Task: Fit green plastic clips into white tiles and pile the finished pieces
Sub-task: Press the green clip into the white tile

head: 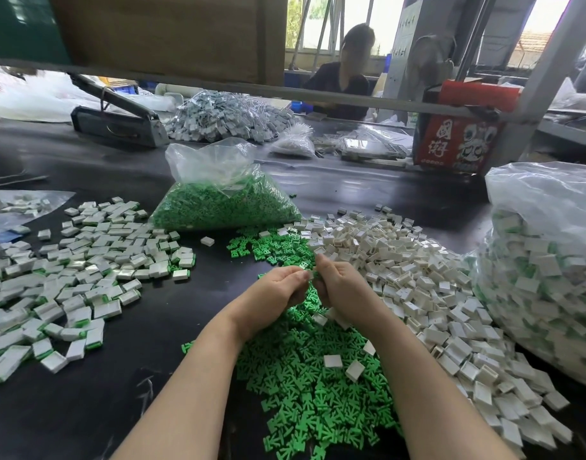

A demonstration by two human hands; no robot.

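Note:
My left hand [278, 288] and my right hand [338, 287] meet fingertip to fingertip above the table's middle, fingers curled. Between them a small green clip [313, 274] shows, pinched by both hands. A white tile peeks out under my right palm [334, 314]. Loose green clips [311, 386] lie heaped below my wrists and beyond my fingers. Empty white tiles [411, 270] spread to the right. Finished tiles with green edges [85, 270] lie scattered on the left.
A clear bag of green clips [218, 200] stands behind the piles, and a large bag of finished pieces [543, 267] fills the right edge. A heat sealer [119, 121], grey parts and a red box [457, 141] sit at the back. Another person sits across the black table [152, 327].

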